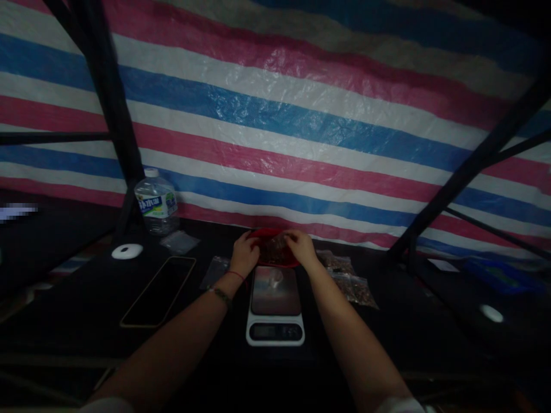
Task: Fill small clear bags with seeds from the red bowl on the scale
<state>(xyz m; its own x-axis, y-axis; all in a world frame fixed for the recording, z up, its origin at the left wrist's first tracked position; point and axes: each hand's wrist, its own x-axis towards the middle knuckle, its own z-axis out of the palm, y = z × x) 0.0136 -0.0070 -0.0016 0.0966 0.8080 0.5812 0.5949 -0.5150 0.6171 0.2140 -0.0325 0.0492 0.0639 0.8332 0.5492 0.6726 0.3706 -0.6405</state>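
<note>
My left hand [245, 254] is closed at the left rim of a red bowl [290, 263], its fingers curled over the edge. At the bowl's right side, my right hand [302, 248] pinches a clear plastic bag [279, 241] above brownish bits in the bowl; dim light blurs its outline. Directly in front of the bowl stands a white kitchen scale [275, 339] with a shiny weighing plate. On that plate sits a small clear cup [275, 279]. Filled zip bags [350, 288] of brownish bits lie beside my right forearm. Near my left wrist is a flat clear bag [214, 272].
A phone [158, 292] lies on the black table at left. Behind it are a white oval object [127, 251], more clear bags [179, 242] and a large clear bottle [157, 203]. Dark metal posts [112, 109] flank the striped sheet [293, 137]. A blue tray [501, 275] is at right.
</note>
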